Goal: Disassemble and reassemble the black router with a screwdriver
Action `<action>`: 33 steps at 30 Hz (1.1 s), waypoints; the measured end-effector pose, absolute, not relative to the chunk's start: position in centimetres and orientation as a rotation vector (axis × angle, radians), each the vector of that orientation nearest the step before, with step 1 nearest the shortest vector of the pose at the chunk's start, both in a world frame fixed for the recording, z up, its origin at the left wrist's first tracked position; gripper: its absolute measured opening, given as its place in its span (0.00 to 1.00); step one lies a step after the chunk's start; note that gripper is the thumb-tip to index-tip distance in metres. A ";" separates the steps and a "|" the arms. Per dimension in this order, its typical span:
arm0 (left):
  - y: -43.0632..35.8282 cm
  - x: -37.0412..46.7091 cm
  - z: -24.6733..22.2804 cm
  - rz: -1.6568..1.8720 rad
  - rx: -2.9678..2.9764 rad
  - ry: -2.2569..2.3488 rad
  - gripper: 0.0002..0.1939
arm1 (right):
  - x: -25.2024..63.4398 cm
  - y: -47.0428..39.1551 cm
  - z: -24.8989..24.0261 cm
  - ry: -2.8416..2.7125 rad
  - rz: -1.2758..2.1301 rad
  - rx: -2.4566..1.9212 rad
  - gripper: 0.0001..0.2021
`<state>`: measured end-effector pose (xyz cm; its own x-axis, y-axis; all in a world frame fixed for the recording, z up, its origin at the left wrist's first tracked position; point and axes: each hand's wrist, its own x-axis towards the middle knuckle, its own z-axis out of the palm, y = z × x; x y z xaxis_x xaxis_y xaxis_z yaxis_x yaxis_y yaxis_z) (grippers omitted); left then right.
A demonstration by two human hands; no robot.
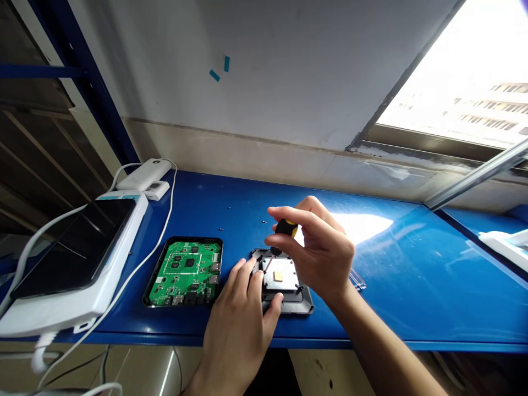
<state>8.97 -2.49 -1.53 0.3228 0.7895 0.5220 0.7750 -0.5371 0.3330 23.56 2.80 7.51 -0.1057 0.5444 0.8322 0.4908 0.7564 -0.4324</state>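
Note:
My right hand (pixel 319 247) is closed around the black and yellow handle of a screwdriver (pixel 286 228). Its thin shaft slants down to the left edge of a silver metal plate (pixel 289 281) bearing a small yellow square pad (pixel 278 276). The plate lies in a dark plastic cover (pixel 303 305) on the blue table. Fingers apart, my left hand (pixel 243 308) rests on the cover's left side, thumb at the front. The screwdriver's tip is partly hidden by my left fingers. Left of that hand lies a green circuit board (pixel 183 275) in a black housing.
Small screws (pixel 264 221) lie scattered behind the parts on the blue table (pixel 198 192). At the left are a white device with a dark screen (pixel 78 242), a white power bank (pixel 144 173) and a cable. A clear object (pixel 357 279) lies beyond my right wrist.

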 end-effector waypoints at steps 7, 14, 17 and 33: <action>-2.4 9.1 -1.9 1.032 2.524 1.520 0.14 | 23.4 2.7 7.4 -1.747 0.085 -0.785 0.09; -2.5 9.0 -1.9 1.058 2.521 1.496 0.15 | 24.0 2.3 7.6 -1.834 0.283 -0.719 0.17; -2.5 9.0 -1.8 1.048 2.527 1.504 0.15 | 23.9 2.6 8.0 -1.778 0.176 -0.806 0.13; -2.5 8.9 -1.7 0.958 2.500 1.517 0.15 | 25.1 2.4 8.1 -1.825 0.396 -0.825 0.16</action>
<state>8.89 -2.48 -1.75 0.3208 0.8202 0.4736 0.7802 -0.5124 0.3588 25.06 2.39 8.10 -0.2163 0.6979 0.6827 0.3527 0.7079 -0.6119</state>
